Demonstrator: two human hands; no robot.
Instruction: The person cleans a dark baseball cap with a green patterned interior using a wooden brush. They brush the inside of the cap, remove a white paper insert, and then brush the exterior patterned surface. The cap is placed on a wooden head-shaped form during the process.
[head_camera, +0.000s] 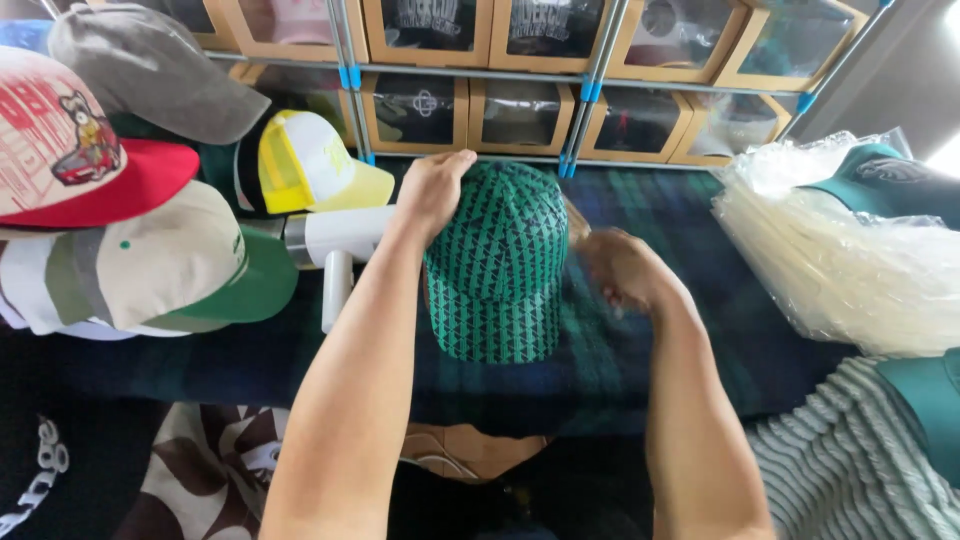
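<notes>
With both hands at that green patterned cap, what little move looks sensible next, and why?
Probably bring the right hand onto the green patterned cap at its side. Only the left hand rests on the crown, while the right, blurred, sits just beside it, so the cap seems steadied from one side.

Left hand (432, 190) curled, palm down; right hand (620, 270) blurred.

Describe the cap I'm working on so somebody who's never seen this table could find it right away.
On the dark plaid table, in front of the shelf of cardboard boxes, it is the green patterned cap between the left hand and right hand. Only it has a green-and-black geometric print; the neighbours are plain or pictured.
</notes>
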